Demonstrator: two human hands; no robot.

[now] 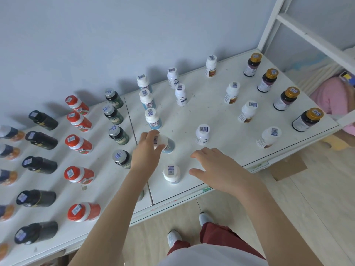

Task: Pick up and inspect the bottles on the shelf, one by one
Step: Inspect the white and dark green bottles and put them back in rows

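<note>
Rows of bottles stand on a white shelf top (pixel 211 116). My left hand (pixel 148 148) grips the white cap of a blue-and-white bottle (pixel 169 145) in the middle row; the bottle leans to the right. My right hand (pixel 213 167) hovers open, palm down, just right of another white-capped blue bottle (pixel 172 173) near the front edge. Further white-capped blue bottles (pixel 152 119) stand behind the gripped one.
Red bottles (pixel 78 144), black bottles (pixel 40 140) and dark green bottles (pixel 118 135) fill the left side. White bottles (pixel 202 134) and gold-capped dark bottles (pixel 307 120) stand on the right. A white frame (pixel 307 35) rises at the far right corner. A person in pink (pixel 334 100) sits beyond it.
</note>
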